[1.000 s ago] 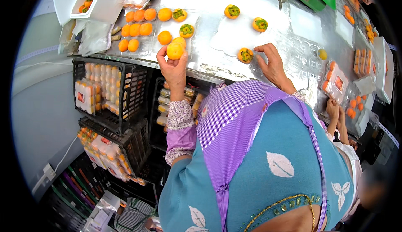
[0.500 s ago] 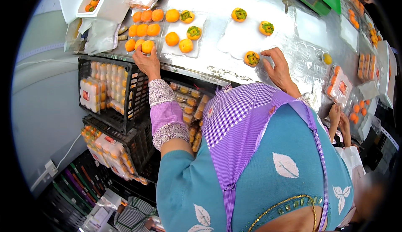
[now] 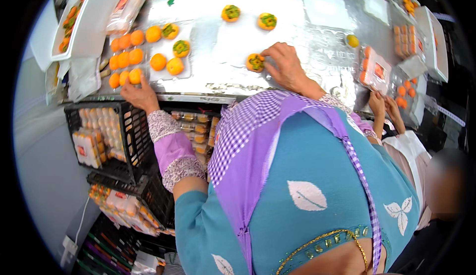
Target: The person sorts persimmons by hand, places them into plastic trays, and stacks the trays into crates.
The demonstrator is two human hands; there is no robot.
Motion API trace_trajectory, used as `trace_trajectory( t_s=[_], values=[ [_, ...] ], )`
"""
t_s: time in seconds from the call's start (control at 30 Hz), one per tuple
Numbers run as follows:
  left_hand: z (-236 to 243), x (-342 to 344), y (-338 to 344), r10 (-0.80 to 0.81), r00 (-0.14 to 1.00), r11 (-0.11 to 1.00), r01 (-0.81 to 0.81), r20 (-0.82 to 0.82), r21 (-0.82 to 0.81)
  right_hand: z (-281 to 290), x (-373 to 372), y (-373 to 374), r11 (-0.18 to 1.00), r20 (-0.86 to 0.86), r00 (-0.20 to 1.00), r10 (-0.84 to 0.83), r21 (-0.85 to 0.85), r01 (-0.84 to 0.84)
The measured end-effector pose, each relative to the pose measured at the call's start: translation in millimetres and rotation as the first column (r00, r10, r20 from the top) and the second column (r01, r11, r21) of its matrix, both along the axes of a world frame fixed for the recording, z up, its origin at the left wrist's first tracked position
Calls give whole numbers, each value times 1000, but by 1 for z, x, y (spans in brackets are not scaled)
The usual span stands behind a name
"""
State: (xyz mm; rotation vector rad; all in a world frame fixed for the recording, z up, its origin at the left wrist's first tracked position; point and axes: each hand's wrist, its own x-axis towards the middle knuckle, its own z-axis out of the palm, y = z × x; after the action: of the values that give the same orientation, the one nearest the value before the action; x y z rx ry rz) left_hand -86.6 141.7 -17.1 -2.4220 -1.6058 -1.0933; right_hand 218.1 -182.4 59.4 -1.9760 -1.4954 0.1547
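Note:
My left hand (image 3: 140,94) has its thumb and fingers around an orange persimmon (image 3: 135,76) in the front row of a clear plastic tray filled with several persimmons. Right of that tray, a second clear tray (image 3: 187,73) holds several more, some with green leafy tops showing. My right hand (image 3: 289,69) reaches over the metal table with thumb and forefinger at the right side of a green-topped persimmon (image 3: 255,62). Two more green-topped persimmons, one at the left (image 3: 230,13) and one at the right (image 3: 267,21), sit farther back on a pale sheet.
A white box (image 3: 90,19) of persimmons and a sealed pack (image 3: 127,10) stand at the back left. Black crates (image 3: 130,173) of packed fruit sit below the table's left end. At the right, a co-worker's hands (image 3: 381,105) are by a filled pack (image 3: 374,69).
My right hand has closed in on the nearest green-topped persimmon from beside it. My left hand stays at the tray's front-row persimmon. The whole view has shifted, moving the table's things leftward.

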Motion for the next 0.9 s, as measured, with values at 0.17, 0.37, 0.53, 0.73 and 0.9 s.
trace_trajectory(
  t_s=[0.17, 0.37, 0.53, 0.73, 0.9],
  values=[
    [24, 21, -21, 24, 999, 999, -24, 36, -22, 1, 0, -6, 999, -8, 1000, -11, -41, 11],
    [60, 78, -74, -380, 916, 919, 390, 125, -63, -5, -4, -12, 998, 12, 1000, -5, -63, 6],
    [60, 132, -131, -746, 652, 606, 748, 134, -269, -5, 0, -11, 998, 20, 998, -54, -33, 55],
    [54, 135, -154, -772, 610, 628, 688, -180, -364, 1, 10, -25, 987, 15, 988, -151, -53, 152],
    [64, 122, -175, -745, 632, 655, 635, -212, -409, 0, 8, -17, 997, 22, 996, -83, 8, 83]
  ],
)
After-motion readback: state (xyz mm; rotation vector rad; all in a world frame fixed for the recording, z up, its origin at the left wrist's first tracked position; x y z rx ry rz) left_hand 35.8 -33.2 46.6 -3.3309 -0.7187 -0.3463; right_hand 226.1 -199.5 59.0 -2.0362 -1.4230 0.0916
